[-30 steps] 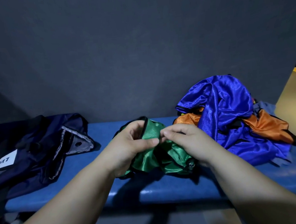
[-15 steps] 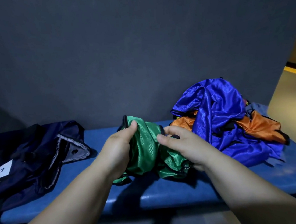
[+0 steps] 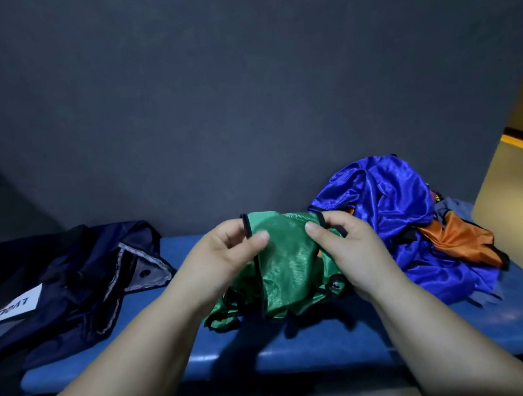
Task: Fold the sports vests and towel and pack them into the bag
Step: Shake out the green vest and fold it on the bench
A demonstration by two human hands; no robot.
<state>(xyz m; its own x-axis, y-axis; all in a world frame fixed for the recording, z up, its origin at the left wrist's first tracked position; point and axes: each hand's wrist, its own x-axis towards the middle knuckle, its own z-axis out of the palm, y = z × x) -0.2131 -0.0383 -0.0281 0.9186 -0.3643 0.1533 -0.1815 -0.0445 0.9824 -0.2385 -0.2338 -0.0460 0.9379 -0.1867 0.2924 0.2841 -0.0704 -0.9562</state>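
Green vest [image 3: 287,259], one: your left hand [image 3: 222,263] and right hand [image 3: 355,254] pinch its black-trimmed top edge, thumbs against curled fingers [image 3: 229,234], cloth draping onto the tabletop [image 3: 334,346] mid-front.

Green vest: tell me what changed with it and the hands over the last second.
The left hand and right hand, pinching together at the bunched green vest a second ago, have moved apart, each pinching its black-trimmed top edge, so the fabric now spreads between them. Unmoved: the navy bag at left, the blue vest and orange vest piled at right, the bench.
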